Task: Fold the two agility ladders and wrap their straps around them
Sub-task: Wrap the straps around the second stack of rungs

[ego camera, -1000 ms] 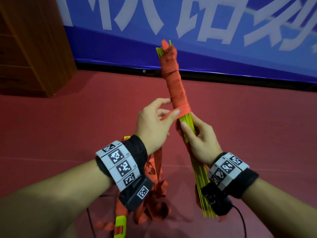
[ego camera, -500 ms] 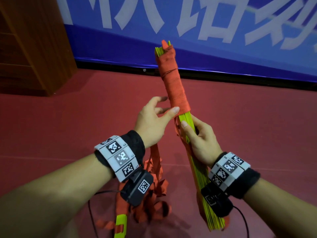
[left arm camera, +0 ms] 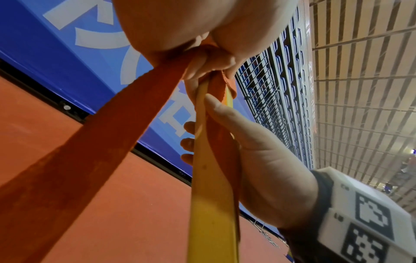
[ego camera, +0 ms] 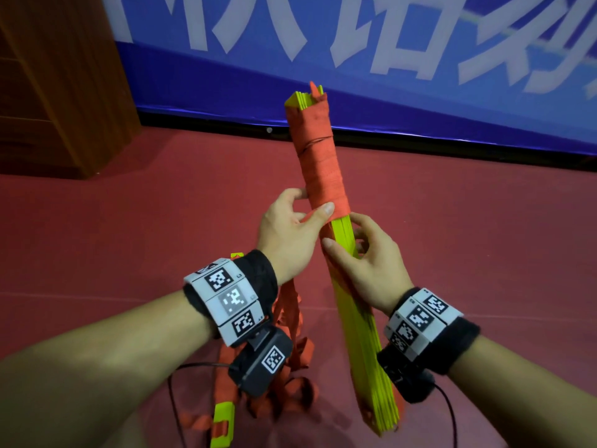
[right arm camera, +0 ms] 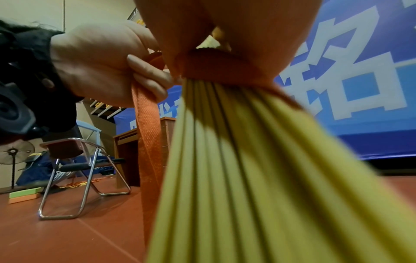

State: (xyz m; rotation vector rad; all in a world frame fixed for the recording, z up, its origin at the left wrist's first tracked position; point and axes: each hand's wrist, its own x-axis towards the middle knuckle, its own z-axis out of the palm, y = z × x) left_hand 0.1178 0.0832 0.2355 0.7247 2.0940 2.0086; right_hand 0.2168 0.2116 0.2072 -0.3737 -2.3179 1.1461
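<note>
Nearest you, loose loops of orange strap (ego camera: 290, 367) hung below your left wrist and piled on the red floor (ego camera: 129, 237), with a yellow-green rung end (ego camera: 223, 418) of the ladder on the floor showing beside them. Your right hand (ego camera: 368, 263) was clamped around the bare middle of the folded ladder bundle (ego camera: 358, 321), thumb across its front, holding the yellow-green rungs tilted up and away from you, their lower ends fanning slightly apart. Just above it, your left hand (ego camera: 287, 234) pinched the strap against the bundle, thumb pressing the lowest turn of the orange wrapping (ego camera: 319, 166); the two hands sat close together, nearly touching. The wrapping covered the bundle's upper half almost to its tip. Beyond stood a wooden cabinet (ego camera: 55, 85) at the left and a blue banner (ego camera: 387, 59) with white characters along the wall.
</note>
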